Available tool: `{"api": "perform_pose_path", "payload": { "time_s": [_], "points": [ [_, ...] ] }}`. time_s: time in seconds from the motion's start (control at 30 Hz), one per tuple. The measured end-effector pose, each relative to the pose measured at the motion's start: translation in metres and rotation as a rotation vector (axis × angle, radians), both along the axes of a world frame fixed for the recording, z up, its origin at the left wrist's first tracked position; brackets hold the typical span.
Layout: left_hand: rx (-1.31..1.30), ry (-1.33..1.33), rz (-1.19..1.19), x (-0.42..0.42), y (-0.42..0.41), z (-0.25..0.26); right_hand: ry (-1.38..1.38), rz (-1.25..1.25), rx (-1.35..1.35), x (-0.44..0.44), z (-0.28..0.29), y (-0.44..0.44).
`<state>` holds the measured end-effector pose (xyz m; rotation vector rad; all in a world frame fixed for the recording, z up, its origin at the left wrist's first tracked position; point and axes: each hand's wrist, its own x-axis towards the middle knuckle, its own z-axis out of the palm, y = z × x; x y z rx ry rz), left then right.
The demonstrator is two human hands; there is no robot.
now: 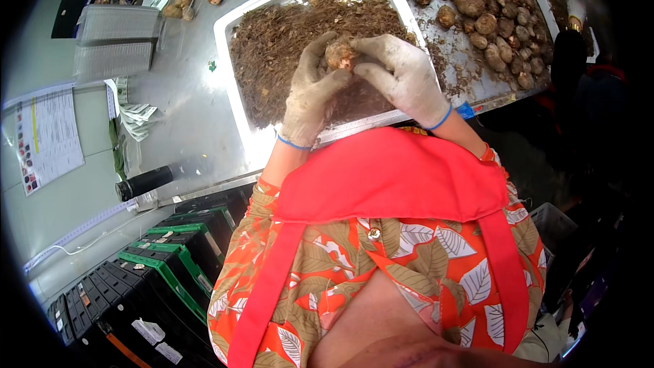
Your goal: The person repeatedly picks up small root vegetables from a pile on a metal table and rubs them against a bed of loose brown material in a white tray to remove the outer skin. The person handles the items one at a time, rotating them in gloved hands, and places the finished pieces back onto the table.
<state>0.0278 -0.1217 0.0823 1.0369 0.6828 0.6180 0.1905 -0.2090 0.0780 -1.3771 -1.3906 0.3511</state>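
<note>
Between my two gloved hands is a small brown taro corm with a pinkish patch on its near side. My left hand, in a soiled knit glove, curls around the corm from the left. From the right, the thumb and fingers of my right hand touch it. Both hands are above a white foam tray filled with brown, fibrous peelings. The palm side of each hand is hidden.
A heap of taro corms lies right of the tray on the metal table. Stacked clear plastic containers, bagged corms and a black cylinder are at left. Black crates stand below. Another person's gloved hand is at far right.
</note>
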Motion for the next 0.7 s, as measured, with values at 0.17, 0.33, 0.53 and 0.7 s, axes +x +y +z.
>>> {"api": "perform_pose_path", "payload": {
  "time_s": [0.17, 0.33, 0.53, 0.7],
  "points": [
    [0.369, 0.251, 0.077, 0.005, 0.001, -0.005, -0.109, -0.158, 0.032, -0.013, -0.012, 0.004],
    [0.536, 0.375, 0.060, 0.006, 0.005, -0.007, -0.172, -0.244, 0.048, -0.012, -0.018, 0.011],
    [0.220, 0.202, 0.003, 0.005, 0.001, -0.003, 0.049, -0.079, -0.100, 0.006, -0.006, 0.017],
    [0.200, 0.148, 0.019, 0.004, 0.005, -0.014, 0.061, -0.001, -0.132, 0.007, 0.004, 0.007]
  ]
}}
